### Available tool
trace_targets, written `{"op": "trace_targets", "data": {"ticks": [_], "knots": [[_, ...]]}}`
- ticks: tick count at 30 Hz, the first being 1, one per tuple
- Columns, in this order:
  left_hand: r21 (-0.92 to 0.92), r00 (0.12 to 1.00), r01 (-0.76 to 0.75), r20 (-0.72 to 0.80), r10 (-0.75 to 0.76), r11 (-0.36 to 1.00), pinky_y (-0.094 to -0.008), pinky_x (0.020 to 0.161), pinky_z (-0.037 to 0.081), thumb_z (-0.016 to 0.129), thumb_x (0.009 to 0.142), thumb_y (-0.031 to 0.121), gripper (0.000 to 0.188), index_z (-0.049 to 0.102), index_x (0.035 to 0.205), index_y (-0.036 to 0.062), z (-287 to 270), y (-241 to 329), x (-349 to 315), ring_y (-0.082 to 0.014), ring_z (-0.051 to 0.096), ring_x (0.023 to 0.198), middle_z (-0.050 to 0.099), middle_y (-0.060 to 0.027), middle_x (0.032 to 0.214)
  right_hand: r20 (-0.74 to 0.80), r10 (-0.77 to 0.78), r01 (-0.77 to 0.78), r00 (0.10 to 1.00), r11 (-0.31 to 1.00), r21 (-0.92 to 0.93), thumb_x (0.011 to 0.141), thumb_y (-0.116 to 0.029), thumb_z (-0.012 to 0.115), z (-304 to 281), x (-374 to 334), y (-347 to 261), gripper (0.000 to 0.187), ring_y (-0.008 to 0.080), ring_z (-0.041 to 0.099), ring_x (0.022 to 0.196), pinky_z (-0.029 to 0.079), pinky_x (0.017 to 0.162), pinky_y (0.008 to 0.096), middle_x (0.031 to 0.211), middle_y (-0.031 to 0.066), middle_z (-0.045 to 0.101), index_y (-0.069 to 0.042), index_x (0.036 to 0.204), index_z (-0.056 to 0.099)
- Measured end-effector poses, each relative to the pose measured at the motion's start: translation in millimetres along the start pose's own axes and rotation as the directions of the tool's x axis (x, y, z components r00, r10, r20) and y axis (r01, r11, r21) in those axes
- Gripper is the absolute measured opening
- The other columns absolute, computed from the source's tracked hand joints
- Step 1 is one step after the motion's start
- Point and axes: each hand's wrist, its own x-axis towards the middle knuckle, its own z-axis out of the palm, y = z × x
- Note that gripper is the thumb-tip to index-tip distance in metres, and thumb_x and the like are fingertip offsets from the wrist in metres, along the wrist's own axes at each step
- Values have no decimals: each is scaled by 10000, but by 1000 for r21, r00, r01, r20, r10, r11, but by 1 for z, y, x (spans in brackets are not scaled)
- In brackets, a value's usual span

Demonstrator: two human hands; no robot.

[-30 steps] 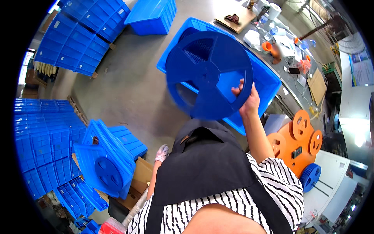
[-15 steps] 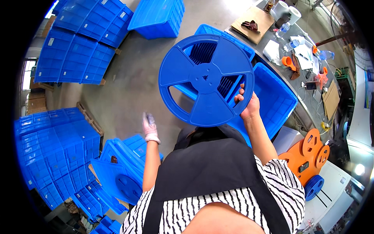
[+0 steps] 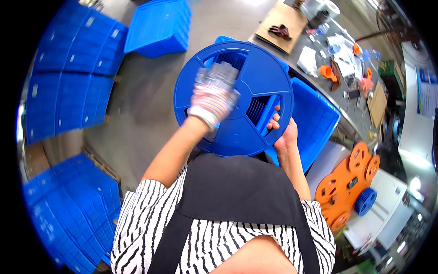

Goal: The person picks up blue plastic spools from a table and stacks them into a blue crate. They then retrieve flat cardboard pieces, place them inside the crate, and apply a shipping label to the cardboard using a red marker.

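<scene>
A large blue plastic reel (image 3: 251,89) with cut-out windows is held up flat in front of my body. My bare right hand (image 3: 285,135) grips its right rim, the fingers curling through a window. Over the reel's left half lies my left hand (image 3: 214,93) in a grey and white knit glove, its fingers stretched out and somewhat blurred. Whether the palm presses on the disc cannot be told. Through the windows I see a row of thin dark edges (image 3: 232,59) in a blue crate below. Another blue crate (image 3: 315,116) stands open to the right.
Stacked blue crates (image 3: 68,91) rise at the left, with more (image 3: 75,201) nearer. One blue crate (image 3: 159,27) stands at the back. A grey table (image 3: 296,55) at far right carries cardboard, a dark glove (image 3: 280,32), papers and bottles. An orange reel stand (image 3: 349,187) is at my right.
My left hand has swung up from beside my body onto the reel. The reel has shifted slightly left and nearer, still in my right hand. The whole view has turned somewhat.
</scene>
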Motion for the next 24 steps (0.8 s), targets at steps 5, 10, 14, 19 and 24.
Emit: {"op": "trace_targets", "data": {"ticks": [5,10,14,19,24], "knots": [[-78,988,-148,21,150,986,-541,1141,71,530,843,524,766,333,1445,93,4,-33,46,-337,227,1412,305,-168,1498,-50,-5,10,999,995,102,972,-184,351,17,36,22,277,130,513,532,524,573,338,716,51,536,-14,1113,517],[-104,992,-126,-6,127,986,-561,1134,38,482,816,642,860,319,1453,87,25,-82,68,-336,231,1410,305,-173,1499,-143,-43,63,989,987,144,968,-224,399,41,51,40,267,133,495,528,486,588,335,709,39,536,-30,1100,525],[-18,998,43,37,-43,999,-563,1134,32,425,888,554,763,291,1461,69,56,-119,73,-399,182,1412,246,-202,1517,-231,-66,101,971,985,142,994,-311,387,57,63,49,327,142,508,550,498,628,352,718,43,539,-35,1101,528],[-457,943,46,315,113,888,-489,1144,132,448,891,542,804,212,1473,41,82,-88,39,-436,187,1393,200,-288,1496,-357,-262,295,897,955,40,1020,-412,318,89,85,70,450,188,561,670,507,747,392,802,66,563,-31,1134,529],[-740,773,581,632,54,338,-411,1123,238,547,850,596,898,170,1498,100,132,-115,41,-404,281,1363,260,-262,1483,-314,-396,297,863,900,-319,1000,-462,348,110,108,109,488,240,611,759,509,784,415,845,103,581,-23,1132,517]]}}
